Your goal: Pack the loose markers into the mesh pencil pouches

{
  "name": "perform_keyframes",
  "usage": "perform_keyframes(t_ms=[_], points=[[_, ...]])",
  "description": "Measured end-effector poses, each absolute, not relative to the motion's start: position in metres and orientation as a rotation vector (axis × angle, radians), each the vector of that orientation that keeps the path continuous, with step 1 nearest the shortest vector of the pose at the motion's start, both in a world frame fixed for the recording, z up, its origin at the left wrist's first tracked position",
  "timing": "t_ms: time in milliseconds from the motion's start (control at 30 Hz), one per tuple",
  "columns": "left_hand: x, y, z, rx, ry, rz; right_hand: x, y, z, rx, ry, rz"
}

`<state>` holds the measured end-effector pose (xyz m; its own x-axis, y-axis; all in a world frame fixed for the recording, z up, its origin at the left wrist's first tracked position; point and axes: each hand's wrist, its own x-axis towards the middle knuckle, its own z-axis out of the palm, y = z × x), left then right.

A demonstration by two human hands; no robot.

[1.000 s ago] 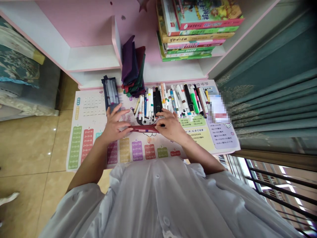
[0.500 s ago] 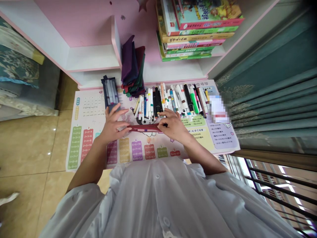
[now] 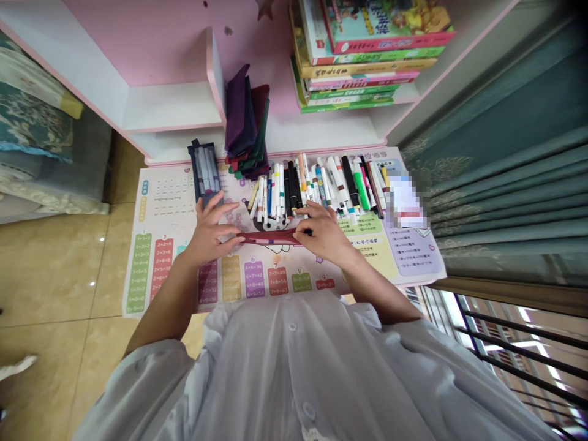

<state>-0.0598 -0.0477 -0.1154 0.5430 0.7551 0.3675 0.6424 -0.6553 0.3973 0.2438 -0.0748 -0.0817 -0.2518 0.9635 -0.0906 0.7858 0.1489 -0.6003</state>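
Observation:
A narrow dark red pouch point(image 3: 269, 237) is stretched level between my two hands, seen edge-on above the printed desk mat. My left hand point(image 3: 214, 229) pinches its left end between thumb and finger, the other fingers spread. At the right end, my right hand point(image 3: 321, 231) grips it with thumb and fingers. What lies inside the pouch is mostly hidden. Just beyond it, a row of many-coloured marker pens point(image 3: 294, 187) lies across the mat. A dark blue pouch point(image 3: 204, 168) with grey-capped markers showing lies behind my left hand.
Several folded pouches point(image 3: 243, 125) in purple, red and green lean against the shelf divider. A stack of books point(image 3: 362, 67) stands on the shelf at back right. The desk mat point(image 3: 158, 257) has printed tables. A blurred white item point(image 3: 408, 202) lies at its right, near the curtain point(image 3: 514, 141).

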Motion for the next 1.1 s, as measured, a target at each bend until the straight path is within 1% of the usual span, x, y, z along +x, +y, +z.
perform_keyframes(t_ms=[1100], points=[[-0.061, -0.047, -0.111, 2.560, 1.209, 0.742, 0.258, -0.077, -0.081, -1.772, -2.034, 0.769]])
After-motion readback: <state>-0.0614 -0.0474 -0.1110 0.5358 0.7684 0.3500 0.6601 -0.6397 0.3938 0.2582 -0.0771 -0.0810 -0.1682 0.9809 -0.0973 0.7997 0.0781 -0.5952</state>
